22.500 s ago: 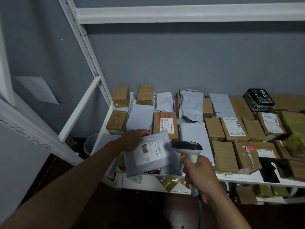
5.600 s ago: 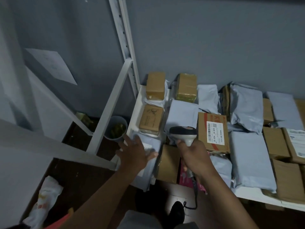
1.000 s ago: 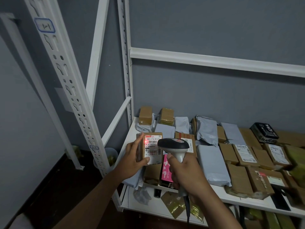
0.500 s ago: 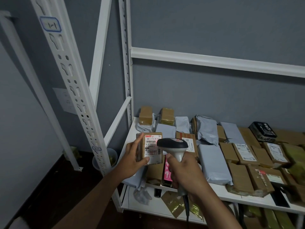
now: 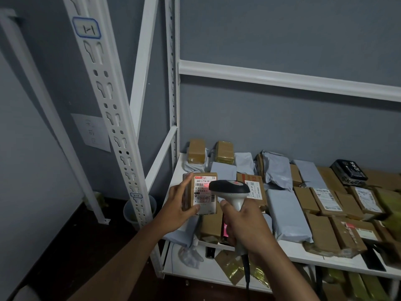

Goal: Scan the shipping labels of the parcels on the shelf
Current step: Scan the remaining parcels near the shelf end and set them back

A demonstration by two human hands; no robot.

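Observation:
My left hand [image 5: 176, 208] grips a small brown cardboard parcel [image 5: 200, 193], held upright above the shelf's left front corner, white shipping label facing me. A red scan glow lies across the label's barcode. My right hand [image 5: 245, 224] grips the handle of a grey and black barcode scanner [image 5: 230, 189], its head right in front of the label and covering the label's right edge. The white shelf [image 5: 290, 252] carries several brown boxes and grey poly mailers, some with labels up, such as one box [image 5: 252, 187] just behind the scanner.
White slotted uprights [image 5: 112, 118] stand at left, a crossbeam [image 5: 282, 80] runs above the parcels. A black box [image 5: 348, 172] sits at back right. A lower shelf [image 5: 195, 272] holds gold-wrapped packets and plastic bags. A bin [image 5: 130, 210] stands on the floor by the upright.
The red scan glow is back on the label's barcode after being off half a second ago. Both hands keep holding the parcel and scanner in nearly the same place.

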